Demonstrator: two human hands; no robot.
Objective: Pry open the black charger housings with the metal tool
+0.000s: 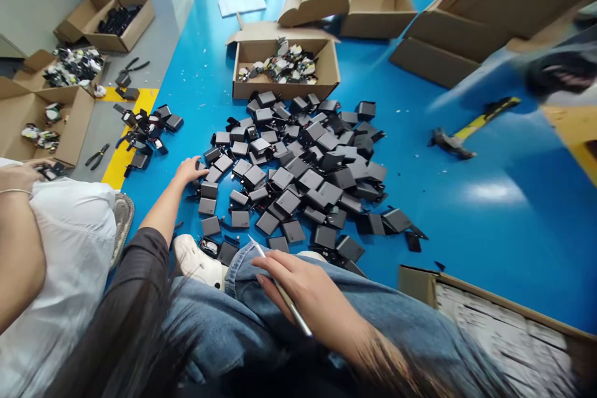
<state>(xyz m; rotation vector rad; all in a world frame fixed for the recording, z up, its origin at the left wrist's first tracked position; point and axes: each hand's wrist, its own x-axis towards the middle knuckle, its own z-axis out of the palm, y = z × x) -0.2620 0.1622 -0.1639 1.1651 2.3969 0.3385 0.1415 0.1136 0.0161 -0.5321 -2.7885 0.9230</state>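
1. Grey casings lie before the carton — probably light, stiff, slippery; opposite edges are good to hold.
2. Left hand, left-front of the carton: fingers apart; contact I cannot tell.
3. Right hand, farther before the carton: fingers clamped on slim metal tool.

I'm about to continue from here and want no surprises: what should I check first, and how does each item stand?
1. Slim metal tool held: ok, in the right hand.
2. Tool tip clear of the jeans: cannot tell; they overlap in this view.
3. Left hand gripping a case: cannot tell; it is at the pile's left edge.
4. Dark cases separated: not ok, many overlap.
5. Hammer away from both hands: ok, on the floor to the right.
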